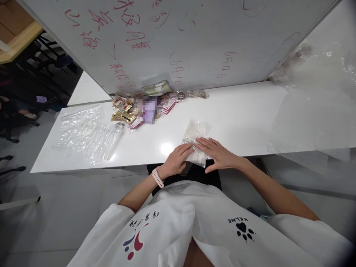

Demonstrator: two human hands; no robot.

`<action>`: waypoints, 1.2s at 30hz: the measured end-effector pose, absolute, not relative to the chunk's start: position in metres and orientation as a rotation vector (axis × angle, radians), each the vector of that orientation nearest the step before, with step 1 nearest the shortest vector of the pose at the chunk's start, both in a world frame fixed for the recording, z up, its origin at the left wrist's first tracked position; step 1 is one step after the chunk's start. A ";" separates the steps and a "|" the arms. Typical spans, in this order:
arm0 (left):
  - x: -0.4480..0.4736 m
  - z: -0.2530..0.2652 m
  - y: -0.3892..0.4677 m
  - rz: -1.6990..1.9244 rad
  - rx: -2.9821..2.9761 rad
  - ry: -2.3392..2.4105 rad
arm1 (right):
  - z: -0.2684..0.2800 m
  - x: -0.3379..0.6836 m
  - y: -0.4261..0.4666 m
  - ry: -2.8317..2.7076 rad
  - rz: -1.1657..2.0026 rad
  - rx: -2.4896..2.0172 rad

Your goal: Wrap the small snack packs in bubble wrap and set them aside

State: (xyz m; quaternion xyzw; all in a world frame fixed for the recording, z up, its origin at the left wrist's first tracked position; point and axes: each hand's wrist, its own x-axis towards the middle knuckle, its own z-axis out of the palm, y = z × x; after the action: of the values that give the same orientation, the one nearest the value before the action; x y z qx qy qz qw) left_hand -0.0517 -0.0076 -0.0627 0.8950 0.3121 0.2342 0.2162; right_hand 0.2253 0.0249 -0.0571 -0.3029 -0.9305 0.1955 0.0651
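A small stack of clear plastic bags (197, 129) lies at the front edge of the white table, below the middle of the head view. Resting on its left side is my left hand (175, 160), fingers stretched out over the plastic and the wrist wearing a pale pink band. My right hand (219, 154) lies on the bag's right side with its fingers extended and the thumb apart. Both hands press flat on the plastic and neither grips it. The fingertips nearly meet over the bag's middle. Whether it is one bag or more I cannot tell.
A whiteboard (194, 44) with red writing stands along the table's back edge (239, 87). Packaged snacks (124, 115) are heaped against it. Flattened clear bags (86, 135) spread over the table's left end. A large clear plastic sheet (311, 122) covers the right side.
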 end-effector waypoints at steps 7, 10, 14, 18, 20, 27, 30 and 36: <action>-0.059 -0.056 0.009 0.665 2.492 0.769 | -0.068 0.202 -0.009 -2.571 0.219 -1.138; -0.059 -0.057 0.009 0.648 2.512 0.769 | -0.075 0.187 -0.022 -2.384 0.136 -1.213; -0.057 -0.055 0.008 0.619 2.543 0.781 | -0.080 0.177 -0.028 -2.155 0.221 -1.279; -0.052 -0.045 0.015 0.647 2.465 0.803 | -0.076 0.177 -0.024 -1.963 0.450 -1.267; -0.044 -0.038 0.022 0.711 2.373 0.888 | -0.072 0.178 -0.021 -1.840 0.546 -1.328; -0.004 -0.021 0.049 0.754 1.780 1.399 | -0.056 0.179 0.012 -1.440 0.925 -1.596; 0.000 -0.022 0.062 0.739 1.682 1.426 | -0.054 0.178 0.029 -1.337 1.001 -1.578; -0.001 -0.038 0.074 1.017 2.239 1.339 | -0.052 0.171 0.037 -1.402 0.714 -1.650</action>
State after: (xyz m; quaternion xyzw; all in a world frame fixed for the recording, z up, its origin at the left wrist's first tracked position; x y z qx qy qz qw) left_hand -0.0006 0.0743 -0.0382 0.7879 0.4712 0.3581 0.1700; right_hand 0.1709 0.0366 -0.0517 -0.6575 -0.5586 0.2847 0.4178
